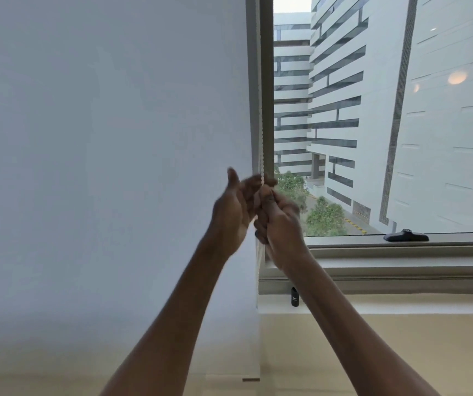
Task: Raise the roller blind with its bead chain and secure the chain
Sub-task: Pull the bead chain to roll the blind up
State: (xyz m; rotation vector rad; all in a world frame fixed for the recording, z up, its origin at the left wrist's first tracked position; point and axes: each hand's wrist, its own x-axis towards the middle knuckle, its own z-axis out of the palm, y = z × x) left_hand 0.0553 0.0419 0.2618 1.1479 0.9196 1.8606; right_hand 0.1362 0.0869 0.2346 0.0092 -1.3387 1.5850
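Two hands on one bead chain, one blind.

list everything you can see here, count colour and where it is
roller blind: one, white, lowered over the left of the view
bead chain: one, white, hanging along the blind's right edge down into the hands
window frame: one, grey-beige, upright bar beside the chain, with a sill running to the right
window handle: one, black, lying on the lower frame at right
small black clip: one, below the sill near the chain
buildings: several, white with dark bands, outside the glass
trees: a few, green, outside below
left hand: one, by the chain, blurred
right hand: one, fingers curled round the chain
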